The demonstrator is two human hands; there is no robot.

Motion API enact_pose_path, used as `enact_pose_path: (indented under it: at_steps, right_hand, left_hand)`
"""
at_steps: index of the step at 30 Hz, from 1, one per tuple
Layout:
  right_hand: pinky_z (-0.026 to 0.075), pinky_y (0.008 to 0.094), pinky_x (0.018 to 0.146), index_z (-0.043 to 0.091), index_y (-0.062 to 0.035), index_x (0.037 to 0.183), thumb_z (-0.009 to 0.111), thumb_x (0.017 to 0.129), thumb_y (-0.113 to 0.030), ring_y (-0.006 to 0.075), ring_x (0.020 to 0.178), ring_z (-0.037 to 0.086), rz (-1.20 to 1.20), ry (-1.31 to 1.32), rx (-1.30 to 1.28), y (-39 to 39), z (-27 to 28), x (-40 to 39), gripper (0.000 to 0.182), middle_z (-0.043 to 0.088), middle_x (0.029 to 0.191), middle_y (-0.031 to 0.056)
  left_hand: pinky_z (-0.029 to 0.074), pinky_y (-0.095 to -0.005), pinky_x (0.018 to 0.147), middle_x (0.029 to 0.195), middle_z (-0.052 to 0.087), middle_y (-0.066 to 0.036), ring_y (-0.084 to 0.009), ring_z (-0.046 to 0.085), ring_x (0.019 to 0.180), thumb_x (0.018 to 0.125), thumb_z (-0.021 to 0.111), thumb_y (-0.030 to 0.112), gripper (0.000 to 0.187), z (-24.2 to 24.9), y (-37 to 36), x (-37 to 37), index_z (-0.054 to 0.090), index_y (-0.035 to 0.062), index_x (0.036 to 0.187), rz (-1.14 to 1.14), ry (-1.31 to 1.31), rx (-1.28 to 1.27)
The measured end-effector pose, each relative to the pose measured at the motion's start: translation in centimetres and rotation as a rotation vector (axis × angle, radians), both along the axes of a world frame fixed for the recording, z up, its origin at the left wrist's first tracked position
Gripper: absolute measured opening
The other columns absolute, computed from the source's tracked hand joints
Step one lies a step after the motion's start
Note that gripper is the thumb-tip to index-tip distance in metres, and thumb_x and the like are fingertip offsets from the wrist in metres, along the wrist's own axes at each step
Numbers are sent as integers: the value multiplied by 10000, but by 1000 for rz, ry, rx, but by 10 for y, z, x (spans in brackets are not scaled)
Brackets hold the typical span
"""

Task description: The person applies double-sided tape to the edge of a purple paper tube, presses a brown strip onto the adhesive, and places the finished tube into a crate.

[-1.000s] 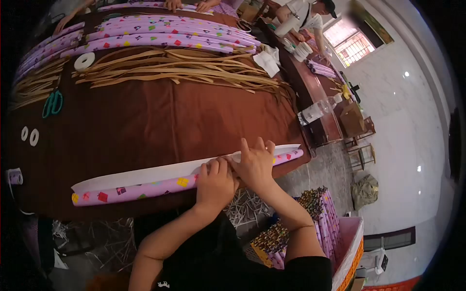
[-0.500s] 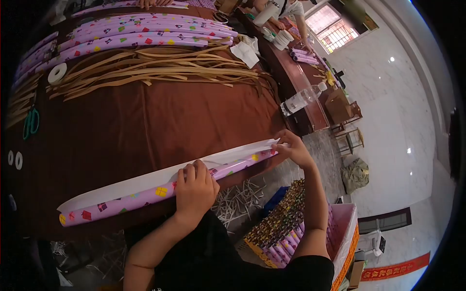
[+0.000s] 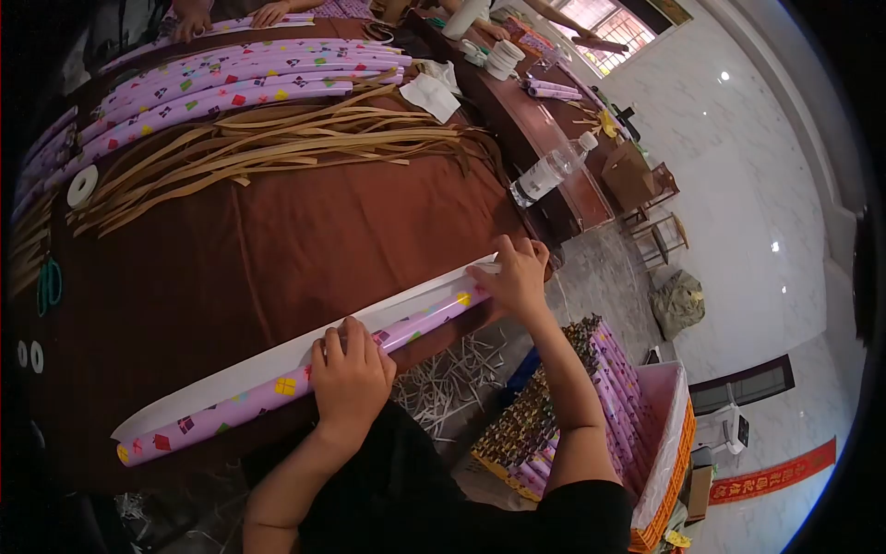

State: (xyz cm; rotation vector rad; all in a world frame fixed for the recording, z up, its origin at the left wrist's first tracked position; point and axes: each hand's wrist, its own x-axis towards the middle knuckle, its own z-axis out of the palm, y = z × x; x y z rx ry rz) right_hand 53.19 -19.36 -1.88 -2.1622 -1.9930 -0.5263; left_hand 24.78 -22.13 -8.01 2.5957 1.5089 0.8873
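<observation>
A roll of lavender wrapping paper (image 3: 251,397) printed with colourful gift boxes lies along the near edge of the table. Its loose flap shows a white inner side (image 3: 221,369) behind the roll. My left hand (image 3: 351,374) curls over the middle of the roll, fingers bent across the top. At the right end, my right hand (image 3: 519,280) grips the roll and the edge of the white flap, thumb and fingers closed around it. The far sides of the fingers are partly hidden.
Brown paper strips (image 3: 277,138) and finished rolls (image 3: 240,69) lie across the brown-covered table. Green-handled scissors (image 3: 49,284) and a white tape roll (image 3: 82,186) are at left. A bottle (image 3: 554,171) stands right; an orange crate (image 3: 678,462) holds rolls below. Another person's hands (image 3: 269,13) work opposite.
My right hand has shifted its hold at the roll's right end, fingers now bent further over the flap. The view has moved slightly. Across the table, another person's hands have come further into view.
</observation>
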Motion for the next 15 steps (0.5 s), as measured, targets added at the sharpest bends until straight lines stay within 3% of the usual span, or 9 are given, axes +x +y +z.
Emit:
enact_pose_path:
  at_steps: [5, 15]
  right_hand:
    - [295, 467, 991, 594, 27, 1060, 790, 695, -402, 283, 957, 561, -40, -39, -11, 3, -5, -7, 597, 671, 737, 103]
    - [321, 457, 942, 568, -9, 1045, 778, 696, -403, 264, 918, 577, -34, -179, 36, 4, -12, -17, 566, 677, 734, 95]
  left_hand:
    - [467, -442, 876, 1161, 606, -162, -325, 552, 1008, 806, 585, 201, 394, 2, 0, 0, 640, -79, 1078, 6, 23, 10]
    - [457, -447, 881, 1163, 605, -158, -321, 548, 1022, 811, 589, 205, 395, 0, -1, 0, 638, -71, 1089, 20, 23, 24]
